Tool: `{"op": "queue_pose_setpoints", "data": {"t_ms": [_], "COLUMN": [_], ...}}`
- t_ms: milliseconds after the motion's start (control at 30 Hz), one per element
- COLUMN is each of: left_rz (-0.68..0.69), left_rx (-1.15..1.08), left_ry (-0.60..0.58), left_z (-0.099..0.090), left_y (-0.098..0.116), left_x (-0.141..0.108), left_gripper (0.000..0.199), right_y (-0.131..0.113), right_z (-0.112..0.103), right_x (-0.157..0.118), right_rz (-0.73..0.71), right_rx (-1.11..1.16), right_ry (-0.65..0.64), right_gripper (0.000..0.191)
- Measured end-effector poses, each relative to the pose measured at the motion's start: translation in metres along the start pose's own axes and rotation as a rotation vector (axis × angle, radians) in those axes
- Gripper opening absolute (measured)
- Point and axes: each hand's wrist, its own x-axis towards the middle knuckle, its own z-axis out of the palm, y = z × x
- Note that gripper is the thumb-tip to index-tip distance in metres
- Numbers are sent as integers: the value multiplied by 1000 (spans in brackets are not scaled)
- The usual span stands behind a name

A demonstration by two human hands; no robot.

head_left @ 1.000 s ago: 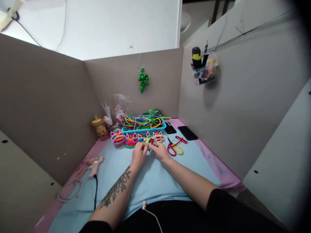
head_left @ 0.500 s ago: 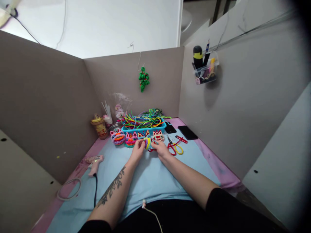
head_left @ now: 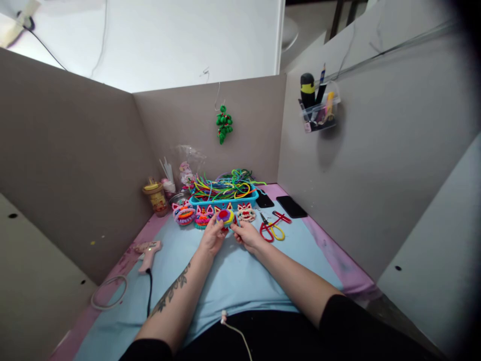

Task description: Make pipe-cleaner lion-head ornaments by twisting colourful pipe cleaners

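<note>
A round coil of pipe cleaners (head_left: pixel 226 216), with a red middle and purple, yellow and blue rings, is held up in front of me, its face tilted upward. My left hand (head_left: pixel 213 234) grips its left edge between thumb and fingers. At its lower right, my right hand (head_left: pixel 244 235) pinches a light blue strand by the rim; how far the strand runs is hidden by the fingers. Just behind stand several fuzzy animal heads, among them a pink and purple head (head_left: pixel 184 214) and a white and red head (head_left: pixel 246 213).
A blue basket (head_left: pixel 221 203) of loose pipe cleaners stands at the back. Red-and-yellow-handled scissors (head_left: pixel 272 230) and a black phone (head_left: pixel 291 206) lie to the right. On the left are a pink glue gun (head_left: pixel 150 255) with its cord and a lidded cup (head_left: pixel 155 197).
The coil has turned from edge-on to show its red and purple face. My left hand has rolled palm-up under its left side, and my right hand has shifted slightly lower.
</note>
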Motion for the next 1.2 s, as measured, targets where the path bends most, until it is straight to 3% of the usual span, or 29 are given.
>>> {"op": "queue_pose_setpoints", "data": {"t_ms": [133,300,467,533,633,733,833,1067,1200], "left_rz": [8,-18,-65,-64,-42,-33,-44,-85,-25], "left_rx": [41,32,16,15,18,18,15,45,92], "left_ry": [94,157,142,157,206,211,181,116,54], "left_z": [0,0,1,-1,-6,-8,-6,-3,2], "left_y": [0,1,0,1,2,0,-4,-8,-12], "left_x": [1,4,4,6,8,9,8,4,-1], "left_gripper": [55,42,24,19,17,17,16,18,47], "right_y": [-1,-7,-4,-3,-6,-8,-6,6,13], "right_z": [2,-5,-16,-18,-17,-13,-8,-11,-9], "right_x": [-2,4,15,13,4,-4,-4,9,14], "right_rz": [-63,-170,-134,-257,-611,-758,-693,-552,-542], "right_rx": [15,77,43,-48,-340,-658,-773,-659,-595], "right_ry": [76,179,227,341,490,382,326,318,355], "right_gripper": [45,53,49,49,38,18,11,14,18]}}
